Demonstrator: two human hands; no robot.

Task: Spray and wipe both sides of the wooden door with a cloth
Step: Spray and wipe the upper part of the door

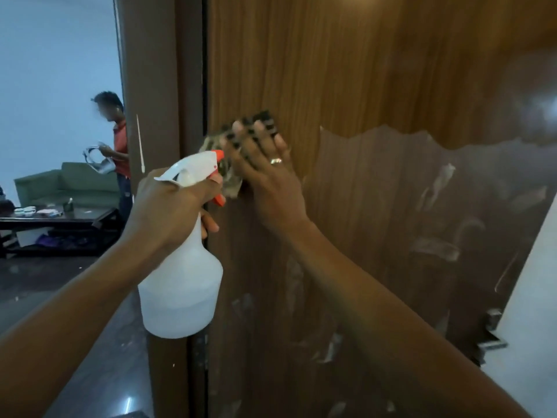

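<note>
I'm mid-wipe on this face of the wooden door (361,70): my right hand (266,179) presses the patterned cloth (232,184) flat-fingered near its left edge, my left hand (167,206) curls round the spray bottle (180,285), so next I'd sweep firmly downward.
</note>
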